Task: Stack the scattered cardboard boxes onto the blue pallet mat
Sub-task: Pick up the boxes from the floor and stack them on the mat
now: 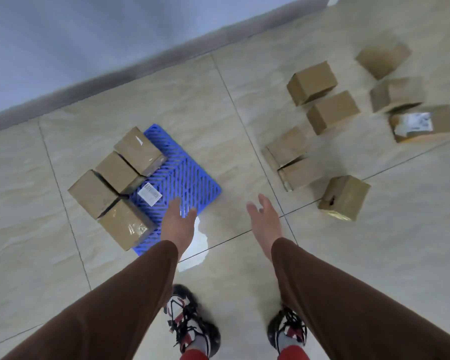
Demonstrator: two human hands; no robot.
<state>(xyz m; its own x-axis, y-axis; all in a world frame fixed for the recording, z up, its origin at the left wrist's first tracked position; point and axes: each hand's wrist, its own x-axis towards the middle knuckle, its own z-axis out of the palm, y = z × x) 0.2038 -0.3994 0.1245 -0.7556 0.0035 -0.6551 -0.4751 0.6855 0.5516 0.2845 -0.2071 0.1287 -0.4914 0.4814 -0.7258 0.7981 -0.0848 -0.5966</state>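
The blue pallet mat (186, 178) lies on the tiled floor left of centre. Several cardboard boxes stand on its left side, among them one at the near corner (125, 223) and one at the far end (138, 149). A white label (149, 194) lies on the mat. More boxes are scattered on the floor at right, the nearest one (344, 197) tipped on an edge, and one with a white label (424, 123) at far right. My left hand (178, 226) hovers empty over the mat's near edge, fingers relaxed. My right hand (264, 220) is empty too, fingers spread, above bare floor.
A grey wall with a dark skirting board (140, 66) runs diagonally behind the mat. A bright glare patch (196, 245) shines on the floor by the mat's near corner. My two shoes (190, 326) stand on the tiles below the hands.
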